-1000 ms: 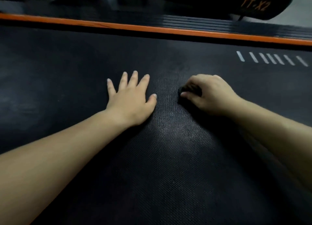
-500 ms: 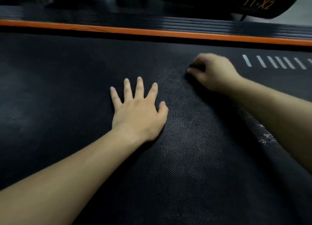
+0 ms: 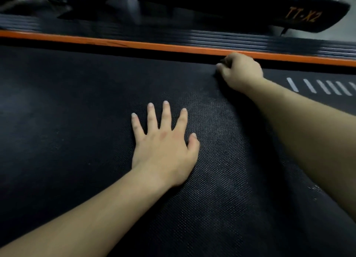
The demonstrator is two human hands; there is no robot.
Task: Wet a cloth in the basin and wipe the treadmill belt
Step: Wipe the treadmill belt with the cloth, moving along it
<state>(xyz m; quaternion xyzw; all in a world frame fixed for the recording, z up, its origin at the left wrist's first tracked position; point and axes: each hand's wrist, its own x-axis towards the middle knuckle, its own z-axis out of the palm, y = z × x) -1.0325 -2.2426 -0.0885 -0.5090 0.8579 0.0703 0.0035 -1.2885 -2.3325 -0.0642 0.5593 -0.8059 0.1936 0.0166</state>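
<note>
The black textured treadmill belt (image 3: 77, 121) fills most of the view. My left hand (image 3: 163, 146) rests flat on the belt at the centre, fingers spread. My right hand (image 3: 239, 71) is curled around a small dark cloth (image 3: 223, 61) at the belt's far edge, just below the orange side strip (image 3: 134, 44). Only a dark bit of the cloth shows between the fingers. The basin is out of view.
Beyond the orange strip lies a ribbed black side rail (image 3: 212, 37) and a dark frame part marked TT-X2 (image 3: 300, 15). White stripe marks (image 3: 319, 87) sit on the belt at the right. A damp speckled patch (image 3: 314, 189) shows near my right forearm.
My right hand has slid with the cloth away from me across the belt, from beside the left hand up to the orange strip. My left hand has stayed flat on the belt.
</note>
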